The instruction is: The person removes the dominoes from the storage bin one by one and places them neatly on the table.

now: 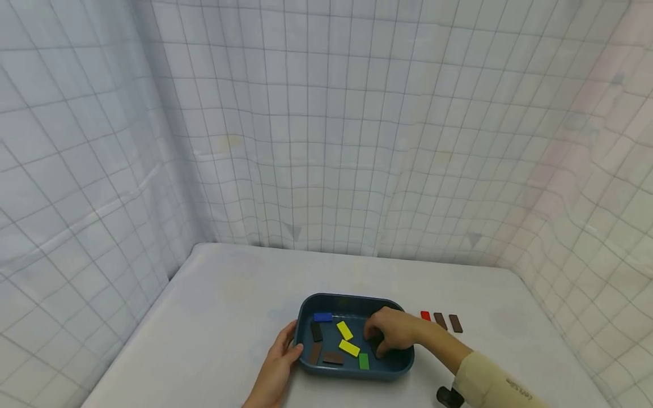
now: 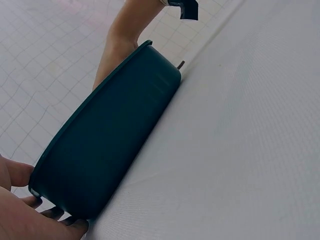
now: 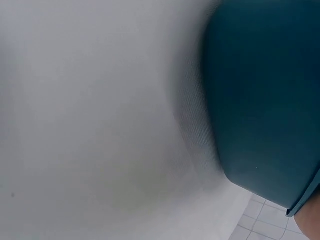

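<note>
A dark teal plastic basin [image 1: 348, 374] stands on the white table. My left hand [image 1: 275, 362] grips its left end, thumb at the rim and fingers along the outer wall; the left wrist view shows the basin's side [image 2: 105, 135]. Reaching over the right side, my right hand [image 1: 395, 328] has its fingers curled down around a black block [image 1: 376, 343], partly hidden beneath them. Inside the basin lie a blue block [image 1: 323, 317], another black block [image 1: 317, 331], two yellow blocks [image 1: 349, 348], two brown blocks [image 1: 333, 357] and a green block [image 1: 364, 361].
On the table right of the basin, a red block [image 1: 425, 315] and two brown blocks [image 1: 456, 323] lie in a row behind my right forearm. White gridded cloth [image 1: 316, 141] hangs around the table's back and sides.
</note>
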### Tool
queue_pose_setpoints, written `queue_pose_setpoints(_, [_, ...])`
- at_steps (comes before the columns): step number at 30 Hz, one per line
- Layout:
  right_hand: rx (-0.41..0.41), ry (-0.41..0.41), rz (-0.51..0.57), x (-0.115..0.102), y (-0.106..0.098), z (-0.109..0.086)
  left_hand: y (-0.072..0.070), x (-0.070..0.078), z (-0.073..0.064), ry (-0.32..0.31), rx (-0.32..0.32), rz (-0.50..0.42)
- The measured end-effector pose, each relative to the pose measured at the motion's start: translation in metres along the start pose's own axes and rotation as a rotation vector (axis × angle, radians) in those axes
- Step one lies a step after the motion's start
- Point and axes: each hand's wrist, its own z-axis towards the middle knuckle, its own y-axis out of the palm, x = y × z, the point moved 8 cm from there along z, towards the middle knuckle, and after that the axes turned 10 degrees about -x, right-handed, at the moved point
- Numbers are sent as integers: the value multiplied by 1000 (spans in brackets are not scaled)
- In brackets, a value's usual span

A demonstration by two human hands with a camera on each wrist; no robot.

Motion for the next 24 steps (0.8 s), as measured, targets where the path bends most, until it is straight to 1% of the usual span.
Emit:
queue_pose_setpoints(4, [53, -51, 37, -2, -4, -1, 0, -1, 0, 3, -2, 5])
queue_pose_setpoints(8, [102, -99, 102, -2, -10, -4, -1, -1, 0, 3, 4, 4])
queue_pose_setpoints(12, [148, -138, 200, 0, -16, -8, -1, 0, 0, -2, 6, 7])
queue_pose_setpoints(18, [202, -211, 335, -1, -22, -13, -1, 0, 0, 8, 2, 8])
queue_pose_setpoints(21, [256, -220, 399, 1, -26, -16, -1, 0, 0, 8, 5, 12])
queue_pose_setpoints(24, [308, -205, 484, 6, -29, -22, -2, -1, 1, 4, 9, 21])
